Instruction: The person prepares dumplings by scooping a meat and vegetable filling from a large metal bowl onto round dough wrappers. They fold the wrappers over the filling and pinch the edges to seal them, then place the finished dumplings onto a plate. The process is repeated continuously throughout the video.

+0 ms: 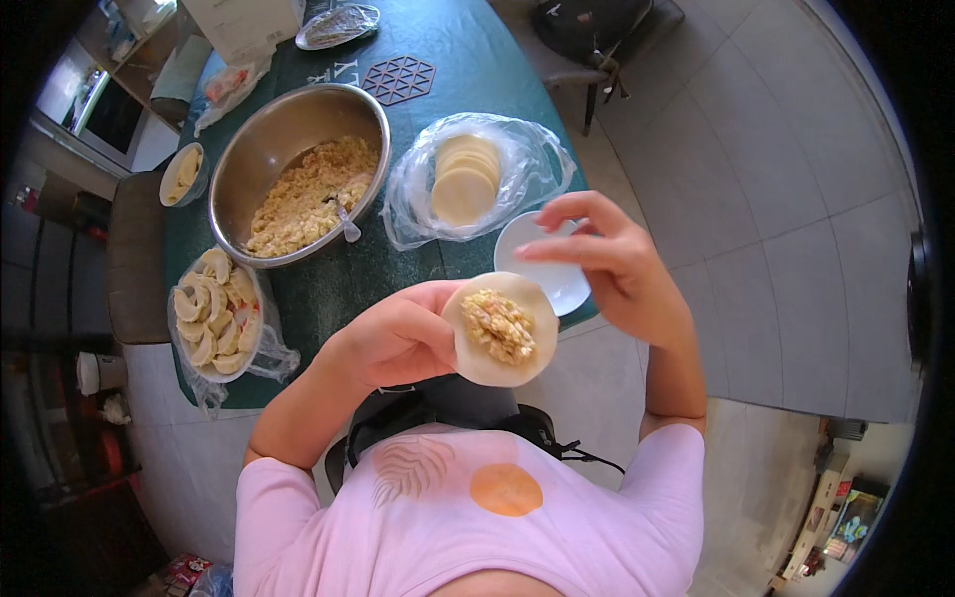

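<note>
In my left hand point(403, 333) lies a round dumpling wrapper point(461, 343), held flat and facing up, its edge under my thumb. A mound of crumbly yellowish filling point(497, 326) sits in the middle of it. My right hand point(602, 254) hovers over a small white bowl point(562, 284) at the table's near right corner, fingers bent and apart, with nothing visible in them. What the bowl holds is hard to make out. Beyond it, a stack of round wrappers point(464, 194) rests on a clear plastic bag point(408, 204).
A large steel bowl point(231, 134) of filling, with a spoon point(345, 221) in it, stands on the green table point(328, 303). Folded dumplings point(214, 308) fill a plate at the left edge. Farther back are a small bowl point(202, 185), a brown trivet point(398, 80) and a white box point(239, 25).
</note>
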The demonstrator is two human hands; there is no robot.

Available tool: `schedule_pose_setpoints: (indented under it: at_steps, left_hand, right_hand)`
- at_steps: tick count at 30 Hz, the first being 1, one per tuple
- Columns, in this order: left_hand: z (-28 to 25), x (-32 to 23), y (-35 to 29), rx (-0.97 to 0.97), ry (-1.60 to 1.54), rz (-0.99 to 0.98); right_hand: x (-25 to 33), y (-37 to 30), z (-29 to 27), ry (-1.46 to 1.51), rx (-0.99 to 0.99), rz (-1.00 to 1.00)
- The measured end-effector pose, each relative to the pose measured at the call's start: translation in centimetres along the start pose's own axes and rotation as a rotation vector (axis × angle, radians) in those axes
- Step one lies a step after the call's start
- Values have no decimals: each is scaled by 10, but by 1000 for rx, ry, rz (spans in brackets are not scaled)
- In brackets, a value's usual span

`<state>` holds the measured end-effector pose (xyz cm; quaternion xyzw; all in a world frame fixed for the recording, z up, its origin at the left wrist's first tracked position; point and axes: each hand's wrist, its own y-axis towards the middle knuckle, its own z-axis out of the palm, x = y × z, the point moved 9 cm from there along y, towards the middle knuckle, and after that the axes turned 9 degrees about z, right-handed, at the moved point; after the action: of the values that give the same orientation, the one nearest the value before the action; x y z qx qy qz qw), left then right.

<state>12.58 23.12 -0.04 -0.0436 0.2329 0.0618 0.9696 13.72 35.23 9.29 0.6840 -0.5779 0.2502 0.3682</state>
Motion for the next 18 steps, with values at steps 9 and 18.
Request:
schedule_pose_setpoints:
  at_steps: [9,18]
  left_hand:
    - [0,-1,-5,-62,13,8]
    - [-7,-23,-10,-106,-27,163]
  right_hand:
    - [14,2,14,-11,60,-30]
    - [10,-10,13,-67,11,-47]
